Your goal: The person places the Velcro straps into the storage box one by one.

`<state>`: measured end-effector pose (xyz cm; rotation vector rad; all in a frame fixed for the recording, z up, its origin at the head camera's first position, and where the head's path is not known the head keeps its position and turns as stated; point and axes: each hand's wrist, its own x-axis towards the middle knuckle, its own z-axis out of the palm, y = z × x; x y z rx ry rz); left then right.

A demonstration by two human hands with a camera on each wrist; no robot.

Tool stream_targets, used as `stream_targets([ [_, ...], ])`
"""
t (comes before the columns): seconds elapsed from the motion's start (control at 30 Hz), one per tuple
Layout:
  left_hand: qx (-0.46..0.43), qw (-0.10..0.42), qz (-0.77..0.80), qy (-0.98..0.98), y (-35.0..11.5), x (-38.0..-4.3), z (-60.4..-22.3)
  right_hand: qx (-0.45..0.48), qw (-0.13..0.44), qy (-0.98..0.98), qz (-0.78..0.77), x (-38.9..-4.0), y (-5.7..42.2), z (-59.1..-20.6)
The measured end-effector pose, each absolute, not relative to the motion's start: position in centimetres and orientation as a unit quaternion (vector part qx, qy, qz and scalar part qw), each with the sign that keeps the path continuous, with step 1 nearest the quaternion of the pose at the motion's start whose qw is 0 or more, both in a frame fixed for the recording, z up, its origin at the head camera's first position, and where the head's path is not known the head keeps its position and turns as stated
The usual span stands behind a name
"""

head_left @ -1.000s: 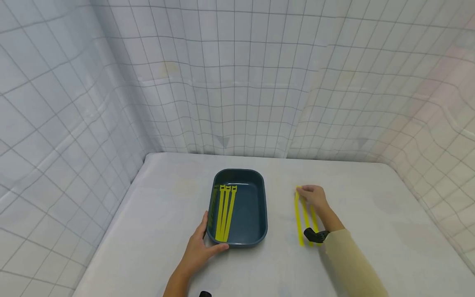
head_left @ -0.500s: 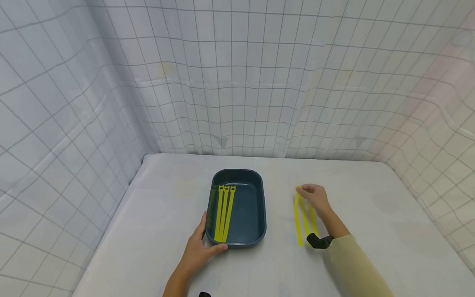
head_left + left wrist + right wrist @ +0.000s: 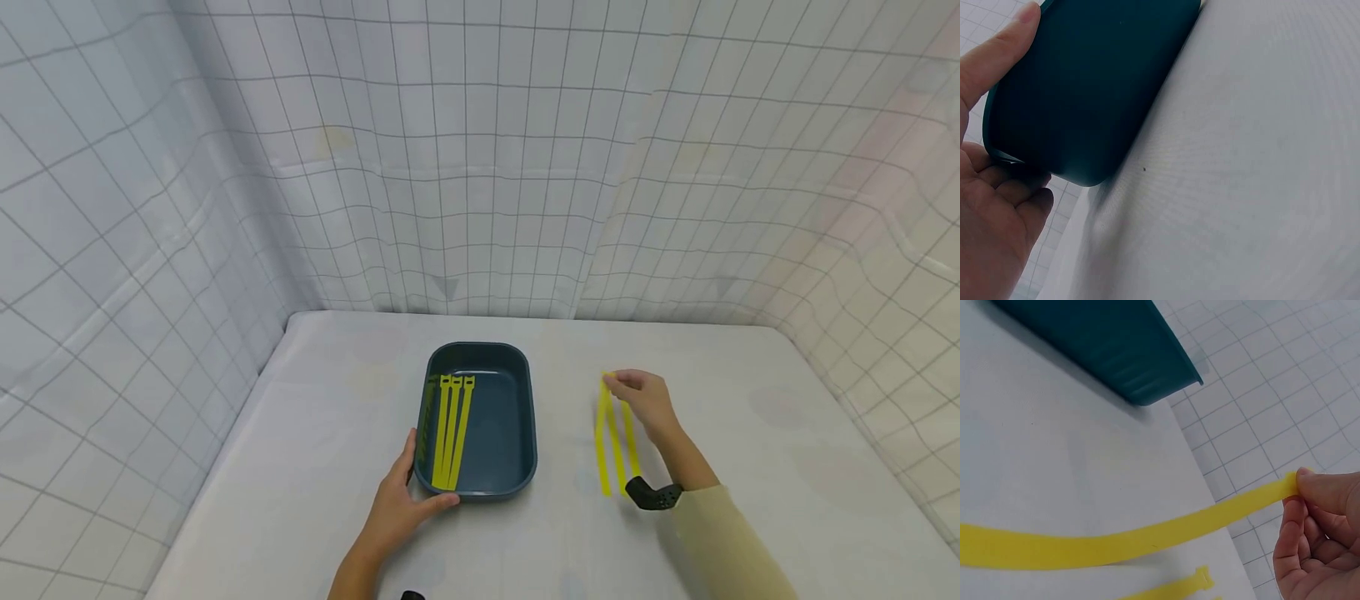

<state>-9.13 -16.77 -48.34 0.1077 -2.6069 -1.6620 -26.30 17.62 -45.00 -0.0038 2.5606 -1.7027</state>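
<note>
A dark teal tray [image 3: 498,433] stands on the table, with three yellow cable ties [image 3: 452,433] side by side along its left half. My left hand [image 3: 396,508] grips the tray's near left corner, thumb on the front rim and fingers along the left side. Between thumb and forefinger, my right hand [image 3: 648,402] pinches the end of a yellow hook-and-loop cable tie [image 3: 1147,545]. That end is raised, and the strip sags toward the table in the right wrist view. Two more yellow ties [image 3: 632,442] lie beside it, partly hidden by the hand.
A white-covered table [image 3: 337,400] carries everything. White grid-patterned curtains [image 3: 480,208] enclose it at the back and on both sides. A black wrist device [image 3: 654,494] sits on my right wrist above a pale yellow sleeve [image 3: 727,542].
My right hand has lifted slightly and shifted a little right, raising the end of the pinched cable tie. My left hand stays on the tray.
</note>
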Motion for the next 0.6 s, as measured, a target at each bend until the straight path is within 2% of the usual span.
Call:
stream_targets([
  [0.6, 0.038, 0.022, -0.534, -0.844, -16.7, -9.2, -48.4, 0.002, 0.050, 0.797, -0.602, -25.3, 18.7, -44.1],
])
